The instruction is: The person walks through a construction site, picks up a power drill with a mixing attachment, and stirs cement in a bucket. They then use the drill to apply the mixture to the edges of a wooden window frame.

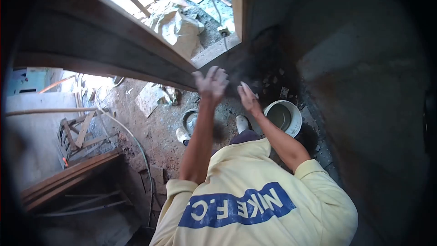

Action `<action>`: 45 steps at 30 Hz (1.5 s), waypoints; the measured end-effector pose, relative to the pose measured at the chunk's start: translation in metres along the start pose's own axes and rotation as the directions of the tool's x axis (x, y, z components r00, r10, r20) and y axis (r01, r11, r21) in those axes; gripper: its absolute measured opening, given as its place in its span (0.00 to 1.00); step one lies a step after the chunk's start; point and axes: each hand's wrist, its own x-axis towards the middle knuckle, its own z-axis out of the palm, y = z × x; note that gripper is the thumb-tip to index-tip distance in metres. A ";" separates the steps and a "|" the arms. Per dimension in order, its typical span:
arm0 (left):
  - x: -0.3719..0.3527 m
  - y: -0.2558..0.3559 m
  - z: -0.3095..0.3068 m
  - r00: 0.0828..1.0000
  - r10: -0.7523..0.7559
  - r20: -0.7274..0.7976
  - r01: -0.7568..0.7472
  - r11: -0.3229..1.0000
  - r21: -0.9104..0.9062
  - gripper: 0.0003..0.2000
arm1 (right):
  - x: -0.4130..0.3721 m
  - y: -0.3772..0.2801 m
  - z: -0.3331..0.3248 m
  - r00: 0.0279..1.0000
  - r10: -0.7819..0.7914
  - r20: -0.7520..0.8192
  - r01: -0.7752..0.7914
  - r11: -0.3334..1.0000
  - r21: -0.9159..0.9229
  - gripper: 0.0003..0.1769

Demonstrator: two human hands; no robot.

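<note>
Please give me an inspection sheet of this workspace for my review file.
Surface: rough, dirty floor with scattered debris.
Job's things: white bucket near the right hand, upright; its contents are unclear.
Clutter: crumpled sheeting outside the opening; wooden stand at the left.
Grippers: two bare hands, apart, with nothing seen in either; the left hand is near the lower end of a dark panel.
Cables: cord at a small pale box; hose or cable across the floor.
Surroundings: wooden frame; dim wall at the right.
</note>
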 end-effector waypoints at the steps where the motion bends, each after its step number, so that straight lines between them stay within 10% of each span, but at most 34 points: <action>1: -0.009 0.020 -0.001 0.988 0.151 -0.003 -0.151 0.988 -0.005 0.50 | 0.005 0.036 -0.008 0.934 0.325 0.147 -0.344 0.930 0.129 0.37; 2: -0.014 0.025 -0.006 0.972 0.235 -0.011 -0.235 0.972 -0.003 0.48 | 0.002 0.033 -0.027 0.915 0.376 0.145 -0.391 0.741 0.547 0.37; 4: -0.006 -0.021 -0.027 0.961 0.275 0.008 -0.272 0.946 0.174 0.44 | 0.009 -0.052 -0.031 0.766 0.537 0.353 -0.605 0.419 0.677 0.36; 5: 0.011 -0.069 -0.058 0.948 0.300 0.105 -0.316 0.858 0.404 0.42 | 0.017 -0.104 -0.010 0.888 0.298 0.351 -0.443 0.350 0.825 0.38; 6: 0.013 -0.097 -0.087 0.956 0.257 0.142 -0.292 0.791 0.537 0.40 | 0.040 -0.136 0.017 0.837 0.439 0.326 -0.547 0.678 0.491 0.40; 7: 0.019 -0.120 -0.113 0.963 0.204 0.177 -0.269 0.703 0.658 0.38 | 0.059 -0.162 0.004 0.945 -0.041 0.325 -0.170 0.787 0.593 0.39; 8: 0.022 -0.126 -0.132 0.948 0.205 0.242 -0.315 0.695 0.646 0.36 | 0.065 -0.193 -0.006 0.903 -0.423 0.072 0.215 0.591 0.778 0.39; 9: 0.026 -0.115 -0.147 0.903 0.254 0.347 -0.412 0.744 0.527 0.35 | 0.060 -0.206 -0.024 0.905 -0.418 0.077 0.206 0.590 0.781 0.39; 10: 0.031 -0.092 -0.154 0.834 0.303 0.462 -0.475 0.820 0.319 0.33 | 0.051 -0.214 -0.043 0.853 -0.517 -0.077 0.488 0.734 0.473 0.39; 12: 0.008 0.004 -0.046 0.976 0.047 0.211 0.015 0.959 -0.282 0.45 | 0.038 -0.162 -0.029 0.781 -0.624 -0.028 0.624 0.781 0.002 0.39; 13: -0.040 0.057 0.046 0.986 0.078 -0.148 -0.081 0.997 -0.014 0.37 | 0.029 -0.093 0.005 0.800 -0.588 0.118 0.597 0.800 -0.065 0.39; 14: -0.044 0.084 0.067 0.910 0.383 -0.155 -0.341 0.908 0.245 0.43 | 0.011 -0.049 0.001 0.892 -0.320 0.318 0.400 0.888 -0.229 0.42; 15: -0.063 0.111 0.096 0.794 0.608 0.022 -0.602 0.780 0.168 0.46 | 0.001 0.072 0.045 0.790 -0.036 0.612 0.412 0.771 -0.486 0.48; 17: -0.101 0.165 0.126 0.339 0.836 0.431 -0.828 0.049 0.558 0.42 | -0.024 0.150 0.026 0.870 0.306 0.386 -0.221 0.943 -0.250 0.41; 18: -0.111 0.188 0.130 0.019 0.793 0.609 -0.718 -0.413 0.560 0.36 | -0.023 0.211 0.049 0.939 0.336 0.076 -0.320 0.933 -0.167 0.33; 19: -0.122 0.206 0.129 -0.311 0.681 0.663 -0.173 -0.727 0.665 0.33 | 0.002 0.203 0.020 0.785 0.594 0.176 -0.608 0.793 0.037 0.30; 20: -0.125 0.221 0.136 -0.373 0.671 0.641 -0.148 -0.725 0.673 0.36 | 0.038 0.188 -0.010 0.560 0.763 0.323 -0.828 0.525 0.197 0.28; 22: -0.114 0.272 0.135 -0.369 0.588 0.719 -0.038 -0.783 0.621 0.44 | 0.089 0.187 -0.024 0.575 0.776 0.258 -0.661 0.256 0.705 0.26; 25: -0.088 0.322 0.123 -0.210 0.279 0.937 0.628 -0.696 0.348 0.57 | 0.187 0.201 -0.024 0.648 0.745 0.158 -0.440 0.196 0.876 0.27; 33: -0.080 0.293 0.145 -0.203 0.447 0.871 0.265 -0.831 0.489 0.54 | 0.378 0.234 -0.008 0.767 0.641 0.006 -0.203 0.234 0.951 0.32; 38: -0.075 0.304 0.158 -0.298 0.090 0.950 0.317 -0.930 0.188 0.39 | 0.422 0.235 -0.018 0.774 0.633 -0.027 -0.302 0.406 0.862 0.32; 45: -0.161 0.464 0.008 0.102 0.389 0.916 0.953 -0.302 0.023 0.17 | 0.411 0.248 -0.047 0.789 0.606 -0.103 -0.429 0.663 0.613 0.31</action>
